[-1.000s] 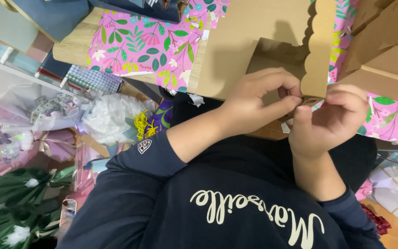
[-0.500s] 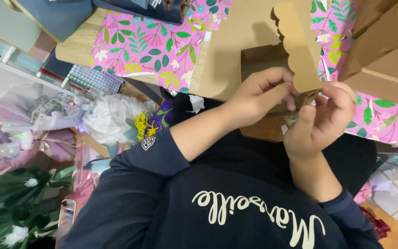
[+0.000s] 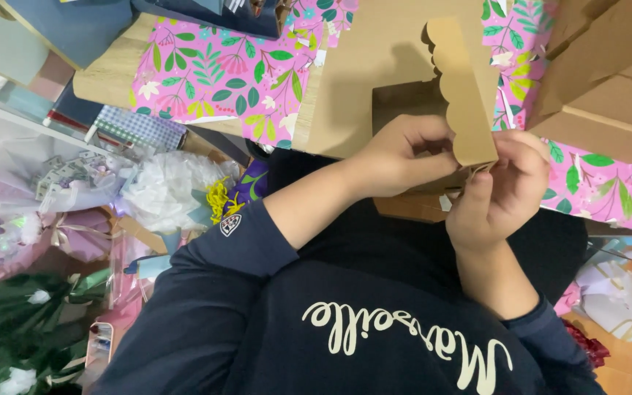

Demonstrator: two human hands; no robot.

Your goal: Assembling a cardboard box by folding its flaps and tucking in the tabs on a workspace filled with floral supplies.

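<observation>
Head view, looking down: I see a flat brown cardboard flap with one scalloped edge (image 3: 461, 91), matt and stiff, part of a folded brown cardboard box (image 3: 374, 80) resting on the table. The flap stands on edge, its long axis running away from the body, the scalloped edge toward the far left and the square lower corner nearest the chest. The left hand (image 3: 404, 157) is curled closed, fingers pinching the flap's near end from the left; the right hand (image 3: 502, 194) is likewise closed, fingertips gripping the same corner from the right. Beneath lies glossy pink wrapping paper printed with green leaves (image 3: 213, 80) over a pale wooden tabletop (image 3: 111, 73). At left, crumpled white tissue (image 3: 159, 194) and dark green wrapped bouquets (image 3: 16, 322) crowd the floor.
</observation>
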